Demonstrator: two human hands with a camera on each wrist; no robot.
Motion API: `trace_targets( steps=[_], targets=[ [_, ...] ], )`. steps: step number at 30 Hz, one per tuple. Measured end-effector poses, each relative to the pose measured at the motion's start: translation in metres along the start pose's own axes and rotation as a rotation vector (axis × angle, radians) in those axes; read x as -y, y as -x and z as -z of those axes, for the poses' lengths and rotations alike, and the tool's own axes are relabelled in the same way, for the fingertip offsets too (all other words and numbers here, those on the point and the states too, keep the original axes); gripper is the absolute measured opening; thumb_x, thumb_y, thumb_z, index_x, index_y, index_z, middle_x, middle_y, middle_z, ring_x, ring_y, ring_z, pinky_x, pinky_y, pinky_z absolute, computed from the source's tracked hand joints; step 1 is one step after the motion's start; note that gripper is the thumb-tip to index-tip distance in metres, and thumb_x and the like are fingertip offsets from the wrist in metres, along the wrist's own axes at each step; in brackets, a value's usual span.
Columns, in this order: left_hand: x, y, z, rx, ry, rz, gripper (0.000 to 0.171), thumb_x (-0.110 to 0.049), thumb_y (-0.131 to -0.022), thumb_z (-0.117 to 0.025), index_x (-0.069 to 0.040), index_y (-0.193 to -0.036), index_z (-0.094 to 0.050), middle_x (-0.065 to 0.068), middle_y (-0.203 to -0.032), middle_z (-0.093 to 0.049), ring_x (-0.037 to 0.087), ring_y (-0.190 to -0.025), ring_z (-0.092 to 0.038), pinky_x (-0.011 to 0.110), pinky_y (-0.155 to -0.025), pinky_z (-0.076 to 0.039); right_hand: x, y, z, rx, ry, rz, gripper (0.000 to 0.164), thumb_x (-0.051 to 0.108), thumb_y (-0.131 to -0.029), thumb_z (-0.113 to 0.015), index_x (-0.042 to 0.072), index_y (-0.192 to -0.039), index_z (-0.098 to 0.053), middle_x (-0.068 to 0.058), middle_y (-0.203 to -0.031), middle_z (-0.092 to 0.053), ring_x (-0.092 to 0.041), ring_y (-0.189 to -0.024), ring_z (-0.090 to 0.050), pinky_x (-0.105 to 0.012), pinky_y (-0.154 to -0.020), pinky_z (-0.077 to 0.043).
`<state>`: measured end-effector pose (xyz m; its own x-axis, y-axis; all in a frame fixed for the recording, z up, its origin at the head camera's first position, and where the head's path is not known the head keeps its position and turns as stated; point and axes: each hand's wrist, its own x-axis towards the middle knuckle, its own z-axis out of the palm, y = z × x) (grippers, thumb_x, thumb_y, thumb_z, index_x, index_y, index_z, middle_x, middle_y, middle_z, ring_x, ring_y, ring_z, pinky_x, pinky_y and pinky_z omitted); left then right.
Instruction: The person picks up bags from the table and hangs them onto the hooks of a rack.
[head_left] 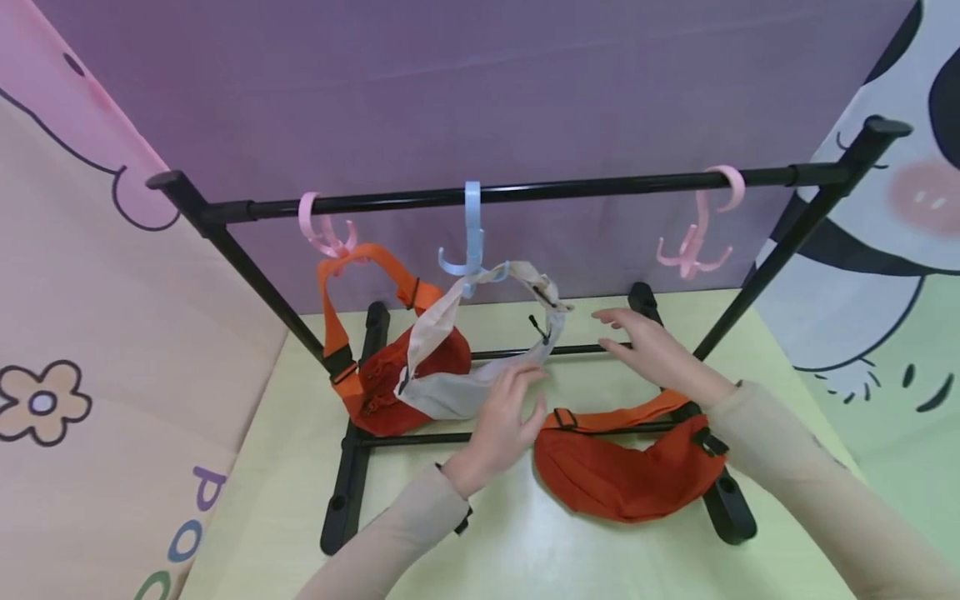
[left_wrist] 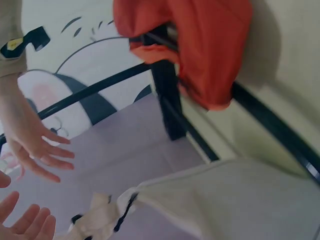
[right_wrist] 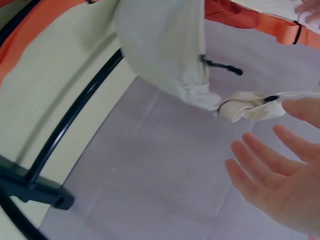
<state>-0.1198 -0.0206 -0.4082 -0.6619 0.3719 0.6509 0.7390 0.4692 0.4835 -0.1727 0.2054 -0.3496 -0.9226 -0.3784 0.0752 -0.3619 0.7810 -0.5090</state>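
A white waist bag (head_left: 457, 393) hangs by its strap from the blue hook (head_left: 472, 242) at the middle of the rack's top bar. In the right wrist view its zip side (right_wrist: 165, 50) and strap show. My left hand (head_left: 510, 417) is just in front of the bag's lower right part, fingers loosely bent and holding nothing. To the right of the strap, my right hand (head_left: 648, 346) is held in the air with fingers apart, clear of the bag; the right wrist view shows its open palm (right_wrist: 280, 175). Behind the white bag, a red-orange waist bag (head_left: 382, 392) hangs from the left pink hook (head_left: 327, 237).
A second red-orange waist bag (head_left: 630, 475) lies at the right over the rack's lower front bar (head_left: 420, 438). Another pink hook (head_left: 693, 242) hangs bare on the right of the black top bar (head_left: 585, 189). Black feet (head_left: 345, 492) stand on the pale table (head_left: 525, 550).
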Motion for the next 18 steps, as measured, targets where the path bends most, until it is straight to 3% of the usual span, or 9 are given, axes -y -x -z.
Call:
trace_targets(
  steps=[8, 18],
  targets=[
    [0.004, 0.01, -0.024, 0.167, 0.017, 0.117, 0.024, -0.007, -0.084, -0.052, -0.002, -0.108, -0.053, 0.009, -0.111, -0.051, 0.02, -0.104, -0.048, 0.029, -0.089, -0.04, -0.022, 0.017, -0.002, 0.054, 0.013, -0.055, 0.039, 0.013, -0.089, -0.052, 0.0, -0.125, -0.044, -0.021, -0.122, -0.048, -0.036, -0.107, -0.047, -0.048, -0.083, -0.041],
    [0.007, 0.011, -0.049, 0.36, -0.018, 0.19, 0.022, -0.01, -0.088, -0.049, -0.005, -0.109, -0.052, 0.005, -0.107, -0.051, 0.016, -0.097, -0.049, 0.024, -0.084, -0.041, -0.041, 0.031, -0.005, 0.115, 0.057, -0.063, 0.039, 0.014, -0.089, -0.052, -0.004, -0.122, -0.045, -0.025, -0.116, -0.051, -0.037, -0.105, -0.049, -0.049, -0.083, -0.04]
  ],
)
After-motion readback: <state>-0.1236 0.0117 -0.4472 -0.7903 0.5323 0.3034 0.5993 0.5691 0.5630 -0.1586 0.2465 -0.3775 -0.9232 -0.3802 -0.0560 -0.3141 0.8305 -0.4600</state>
